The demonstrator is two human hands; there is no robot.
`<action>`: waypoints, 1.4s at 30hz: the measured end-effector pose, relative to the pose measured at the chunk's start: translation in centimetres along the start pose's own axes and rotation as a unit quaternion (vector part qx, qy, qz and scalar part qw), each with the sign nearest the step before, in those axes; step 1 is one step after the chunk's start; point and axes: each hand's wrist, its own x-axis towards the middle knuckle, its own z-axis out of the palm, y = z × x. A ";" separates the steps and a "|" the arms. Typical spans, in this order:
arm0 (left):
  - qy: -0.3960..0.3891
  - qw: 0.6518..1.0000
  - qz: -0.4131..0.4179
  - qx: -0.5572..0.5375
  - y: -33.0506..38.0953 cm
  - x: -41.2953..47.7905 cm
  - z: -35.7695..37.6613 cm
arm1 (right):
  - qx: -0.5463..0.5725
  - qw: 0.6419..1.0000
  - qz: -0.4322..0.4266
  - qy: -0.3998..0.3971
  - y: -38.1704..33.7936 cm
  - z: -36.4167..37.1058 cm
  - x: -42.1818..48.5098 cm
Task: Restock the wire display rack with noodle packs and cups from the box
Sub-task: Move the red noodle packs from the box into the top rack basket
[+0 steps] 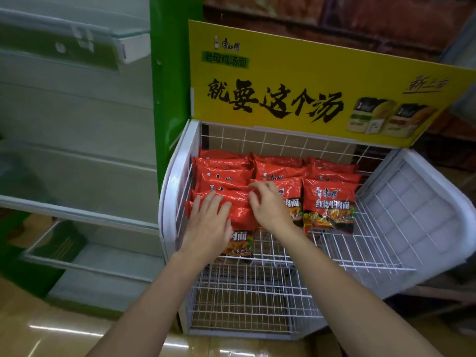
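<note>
Now left hand (208, 228) lies flat on front noodle pack (242, 219); right hand (270, 204) pinches middle pack (292, 188).

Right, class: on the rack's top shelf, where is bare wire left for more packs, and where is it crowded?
Bare wire runs along the shelf front, between the packs and the rim, widest at the right by the side panel. The back and left are crowded: overlapping packs, with the left hand and right hand on them.

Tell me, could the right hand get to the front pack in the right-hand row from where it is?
Probably yes. The front right pack lies uncovered on the wire rack, just beside the right hand, with nothing blocking the way between them.
</note>
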 end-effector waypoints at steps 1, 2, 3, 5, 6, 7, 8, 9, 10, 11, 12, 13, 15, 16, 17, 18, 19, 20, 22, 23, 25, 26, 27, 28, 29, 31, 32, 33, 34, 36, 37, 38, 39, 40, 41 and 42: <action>0.022 1.000 0.006 -0.007 0.2 -0.1 0.3 | 0.013 1.000 0.011 0.009 0.1 0.0 -0.4; 0.034 0.999 0.009 -0.018 0.6 -0.1 0.4 | 0.025 0.999 0.018 0.016 0.2 -0.1 -0.9; 0.041 0.999 0.010 -0.032 1.1 0.0 0.4 | 0.036 0.999 0.025 0.021 0.4 -0.3 -1.3; 0.053 0.997 0.022 -0.056 2.4 0.4 0.4 | 0.065 0.996 0.041 0.036 0.8 -1.1 -2.2; 0.056 0.995 0.031 -0.071 3.1 0.6 0.4 | 0.080 0.994 0.053 0.046 1.2 -1.7 -2.8; 0.057 0.993 0.039 -0.091 4.1 0.8 0.4 | 0.095 0.992 0.068 0.055 1.6 -2.3 -3.4; 0.059 0.991 0.044 -0.112 5.2 1.0 0.3 | 0.107 0.989 0.083 0.063 2.1 -3.1 -4.0; 0.062 0.988 0.048 -0.130 6.5 1.3 0.3 | 0.115 0.986 0.097 0.070 2.7 -4.1 -4.7; 0.066 0.986 0.054 -0.146 7.9 1.5 0.4 | 0.124 0.983 0.108 0.080 3.3 -5.1 -5.5; 0.066 0.983 0.062 -0.159 9.4 1.7 0.4 | 0.134 0.980 0.117 0.092 4.1 -6.1 -6.4; 0.067 0.980 0.072 -0.170 11.1 1.8 0.5 | 0.150 0.974 0.128 0.107 5.0 -7.2 -7.4; 0.062 0.977 0.085 -0.185 13.6 1.8 0.6 | 0.164 0.968 0.143 0.127 6.5 -8.8 -8.9; 0.046 0.971 0.092 -0.214 17.0 1.6 0.8 | 0.189 0.956 0.165 0.155 8.4 -10.8 -11.2; 0.042 0.967 0.100 -0.230 19.3 1.4 1.1 | 0.197 0.949 0.177 0.169 9.8 -12.1 -12.8; 0.035 0.962 0.110 -0.246 21.5 1.0 1.3 | 0.205 0.943 0.189 0.180 11.0 -13.4 -14.3; 0.029 0.957 0.123 -0.260 23.9 0.7 1.6 | 0.213 0.937 0.201 0.191 12.3 -14.7 -16.0; 0.026 0.952 0.140 -0.273 26.5 0.2 1.9 | 0.221 0.930 0.211 0.203 13.6 -16.0 -17.9; 0.023 0.946 0.155 -0.284 29.1 -0.4 2.2 | 0.231 0.923 0.219 0.216 14.9 -17.2 -19.8; 0.004 0.938 0.169 -0.303 34.2 -1.9 3.0 | 0.236 0.909 0.233 0.252 17.6 -19.4 -23.9; -0.006 0.934 0.171 -0.313 36.6 -2.6 3.3 | 0.231 0.904 0.239 0.270 19.0 -20.4 -25.9; -0.024 0.924 0.176 -0.338 41.5 -4.3 4.3 | 0.222 0.891 0.265 0.295 22.2 -22.1 -30.2; -0.037 0.920 0.173 -0.349 42.9 -4.9 4.8 | 0.220 0.886 0.276 0.300 23.2 -22.5 -31.7; -0.046 0.914 0.175 -0.362 44.8 -5.7 5.5 | 0.215 0.881 0.289 0.308 24.6 -23.0 -33.5; -0.056 0.908 0.177 -0.376 46.5 -6.5 6.4 | 0.214 0.873 0.301 0.318 25.8 -23.5 -35.4; -0.072 0.902 0.177 -0.388 48.1 -7.2 7.2 | 0.216 0.864 0.315 0.327 27.1 -23.8 -37.0; -0.113 0.892 0.181 -0.398 50.8 -8.5 9.0 | 0.224 0.845 0.339 0.348 29.4 -24.2 -39.5; -0.131 0.888 0.188 -0.398 51.9 -9.1 10.0 | 0.226 0.836 0.350 0.357 30.6 -24.2 -40.4; -0.148 0.884 0.196 -0.398 53.0 -9.5 11.2 | 0.225 0.828 0.361 0.364 32.2 -24.1 -41.2; -0.162 0.881 0.199 -0.397 53.8 -9.8 12.3 | 0.224 0.823 0.370 0.367 33.4 -23.8 -41.8; -0.191 0.876 0.198 -0.395 55.2 -9.9 14.7 | 0.225 0.807 0.394 0.377 36.1 -22.7 -42.5; -0.211 0.873 0.197 -0.394 55.9 -10.0 16.5 | 0.228 0.796 0.409 0.383 37.9 -21.8 -42.7; -0.224 0.870 0.199 -0.392 56.3 -10.0 18.1 | 0.230 0.789 0.416 0.388 39.4 -21.0 -42.9; -0.235 0.867 0.203 -0.390 56.7 -9.9 20.2 | 0.233 0.782 0.422 0.395 41.3 -19.7 -43.0; -0.241 0.864 0.205 -0.392 57.1 -9.8 22.6 | 0.234 0.774 0.426 0.406 43.3 -18.2 -43.2; -0.245 0.861 0.200 -0.398 57.3 -9.8 25.2 | 0.230 0.768 0.432 0.414 45.4 -16.6 -43.2; -0.249 0.858 0.192 -0.405 57.3 -9.9 28.2 | 0.227 0.763 0.438 0.418 47.9 -14.5 -43.3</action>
